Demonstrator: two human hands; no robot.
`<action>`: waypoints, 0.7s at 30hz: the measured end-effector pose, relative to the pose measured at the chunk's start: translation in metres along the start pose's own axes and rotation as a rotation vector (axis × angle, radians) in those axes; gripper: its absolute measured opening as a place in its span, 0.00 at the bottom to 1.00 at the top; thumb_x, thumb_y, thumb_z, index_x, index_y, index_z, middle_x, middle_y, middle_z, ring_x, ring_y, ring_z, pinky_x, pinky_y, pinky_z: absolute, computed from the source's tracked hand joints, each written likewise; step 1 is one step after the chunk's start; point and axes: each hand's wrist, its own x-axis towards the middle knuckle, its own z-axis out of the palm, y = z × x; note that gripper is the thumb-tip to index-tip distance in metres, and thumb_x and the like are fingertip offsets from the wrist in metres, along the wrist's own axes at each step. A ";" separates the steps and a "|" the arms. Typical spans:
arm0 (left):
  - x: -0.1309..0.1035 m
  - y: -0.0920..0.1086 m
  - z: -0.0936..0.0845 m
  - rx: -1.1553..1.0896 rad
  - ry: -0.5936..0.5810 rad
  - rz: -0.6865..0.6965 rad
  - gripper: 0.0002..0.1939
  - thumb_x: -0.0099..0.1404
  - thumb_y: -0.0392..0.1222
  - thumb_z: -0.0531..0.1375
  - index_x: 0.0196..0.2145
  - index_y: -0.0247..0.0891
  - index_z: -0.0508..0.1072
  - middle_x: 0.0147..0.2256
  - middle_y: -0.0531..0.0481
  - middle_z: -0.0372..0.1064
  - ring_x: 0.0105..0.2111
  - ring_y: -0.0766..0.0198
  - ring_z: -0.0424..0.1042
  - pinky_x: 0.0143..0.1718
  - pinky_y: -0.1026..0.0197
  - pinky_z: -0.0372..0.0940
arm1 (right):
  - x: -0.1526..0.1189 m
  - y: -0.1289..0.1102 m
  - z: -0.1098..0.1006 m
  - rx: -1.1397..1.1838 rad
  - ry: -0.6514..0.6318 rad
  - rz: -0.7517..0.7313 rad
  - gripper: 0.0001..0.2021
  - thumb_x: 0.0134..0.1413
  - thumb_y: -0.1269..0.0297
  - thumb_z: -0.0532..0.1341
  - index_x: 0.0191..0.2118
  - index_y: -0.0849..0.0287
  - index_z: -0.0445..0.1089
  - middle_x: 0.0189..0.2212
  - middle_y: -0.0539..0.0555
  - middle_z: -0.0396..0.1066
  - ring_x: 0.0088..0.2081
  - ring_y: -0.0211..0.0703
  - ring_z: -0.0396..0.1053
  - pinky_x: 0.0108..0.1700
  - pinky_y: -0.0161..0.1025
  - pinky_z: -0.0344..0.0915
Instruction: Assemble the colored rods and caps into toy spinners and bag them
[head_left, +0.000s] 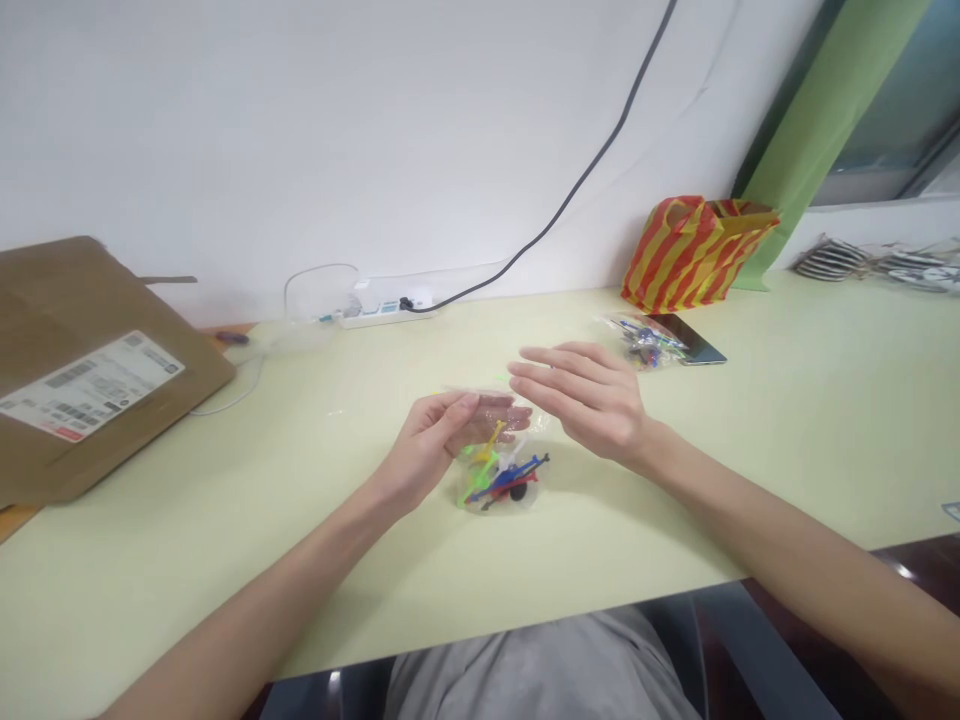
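Note:
A clear plastic bag (501,485) hangs just over the table, with small coloured plastic parts in its lower end: yellow, green, white, blue, red and black. My left hand (435,435) grips the bag's upper part, thumb on top and fingers showing through the film behind it. To the right, my right hand (589,395) is raised with its fingers stretched out toward the bag's top edge. Its thumb is hidden, and I cannot tell whether the fingertips touch the film.
Another bag of coloured parts (649,340) lies beside a dark phone (690,338). Behind them stands a red-and-yellow striped bag (697,255). A power strip (386,308) with a black cable is by the wall. At left is a cardboard box (97,370); the pale table (360,600) ends near my lap.

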 end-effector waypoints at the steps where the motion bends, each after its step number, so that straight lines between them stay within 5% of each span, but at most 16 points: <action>1: 0.000 -0.001 0.000 0.005 -0.002 -0.004 0.17 0.71 0.49 0.62 0.48 0.34 0.81 0.47 0.36 0.79 0.49 0.45 0.79 0.53 0.46 0.71 | -0.001 0.001 0.001 -0.009 -0.009 -0.001 0.14 0.69 0.68 0.57 0.52 0.49 0.77 0.52 0.53 0.78 0.58 0.50 0.73 0.55 0.52 0.72; 11: 0.003 -0.005 -0.010 0.000 0.056 0.003 0.15 0.72 0.47 0.60 0.46 0.34 0.82 0.47 0.39 0.79 0.48 0.48 0.79 0.50 0.52 0.73 | 0.004 0.003 0.001 -0.163 -0.045 -0.188 0.10 0.68 0.70 0.59 0.48 0.53 0.75 0.54 0.56 0.76 0.57 0.47 0.70 0.52 0.47 0.67; 21: 0.004 0.003 -0.011 -0.188 0.000 -0.107 0.23 0.69 0.48 0.53 0.49 0.29 0.80 0.51 0.36 0.77 0.56 0.42 0.73 0.57 0.44 0.68 | 0.008 0.000 0.001 -0.201 -0.141 -0.194 0.07 0.68 0.72 0.58 0.42 0.55 0.73 0.33 0.54 0.70 0.39 0.44 0.65 0.42 0.44 0.61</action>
